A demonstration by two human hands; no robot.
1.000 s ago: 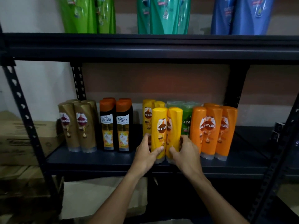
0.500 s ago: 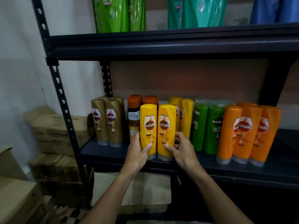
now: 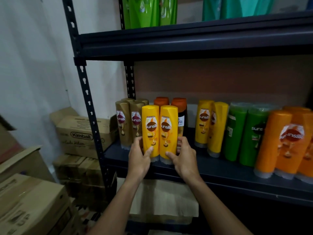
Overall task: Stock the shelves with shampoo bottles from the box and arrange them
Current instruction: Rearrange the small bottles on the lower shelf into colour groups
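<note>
Left hand [image 3: 138,157] grips left yellow bottle [image 3: 150,131], right hand [image 3: 183,157] grips right yellow bottle [image 3: 168,131]; pair upright, touching, at shelf [image 3: 220,168] front edge.

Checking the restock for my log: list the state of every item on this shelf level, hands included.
Left hand, gripping left yellow Sunsilk bottle.
Right hand, gripping right yellow Sunsilk bottle.
Both held bottles, upright, touching, at shelf front.
Gold Sunsilk bottles, upright.
Black Shayla bottles, upright, partly hidden.
Other yellow Sunsilk bottles, upright, unheld.
Green Sunsilk bottles, upright.
Orange Sunsilk bottles, upright.
</note>
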